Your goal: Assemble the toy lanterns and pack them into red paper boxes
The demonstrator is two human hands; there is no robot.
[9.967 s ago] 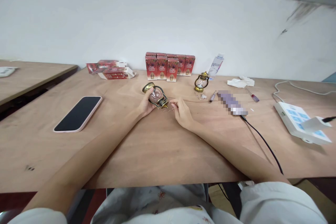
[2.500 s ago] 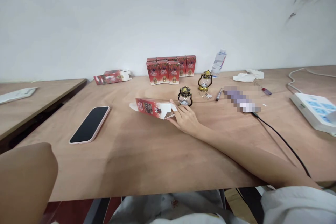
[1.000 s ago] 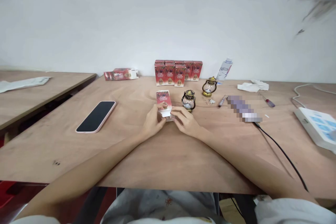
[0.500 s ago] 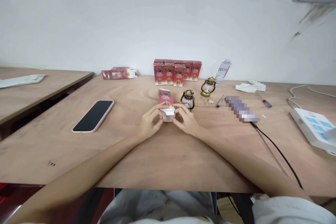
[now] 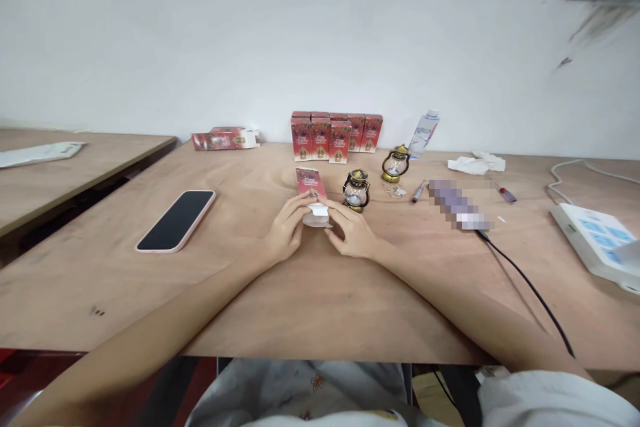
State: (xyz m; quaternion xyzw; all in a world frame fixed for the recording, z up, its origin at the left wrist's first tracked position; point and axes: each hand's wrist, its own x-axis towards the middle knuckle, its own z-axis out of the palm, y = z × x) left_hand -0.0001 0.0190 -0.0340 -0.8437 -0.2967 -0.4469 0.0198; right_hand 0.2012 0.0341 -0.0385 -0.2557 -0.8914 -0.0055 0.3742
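- Reaching in over the near edge of the table (image 5: 310, 320), we have both bare forearms converging at its middle.
- Our left hand (image 5: 285, 230) and right hand (image 5: 355, 230) meet at the red box (image 5: 310, 180); the fingers of each are bent and gripping its near end from either side.
- The red box lies between our hands, its printed side up, with a white flap (image 5: 319, 211) standing out at the near end.
- To the left we see a dark-screened phone (image 5: 176, 221), and to the right a white power strip (image 5: 595, 240).
- Just beyond our right fingers stands the nearer lantern (image 5: 357, 191), upright; we cannot tell whether they touch.
- Farther right lie a blurred purple object (image 5: 450, 203) with a black cable (image 5: 530, 287), a screwdriver (image 5: 419, 191) and small metal pieces (image 5: 394, 191).
- Behind those pieces stands the farther lantern (image 5: 396, 165), with crumpled white tissue (image 5: 477, 163) to its right.
- Farthest, near the wall (image 5: 250, 33), we have an opened carton (image 5: 225, 139) on its side at left, upright cartons (image 5: 320, 139) grouped mid-table, and a tilted clear bottle (image 5: 424, 133) to their right.
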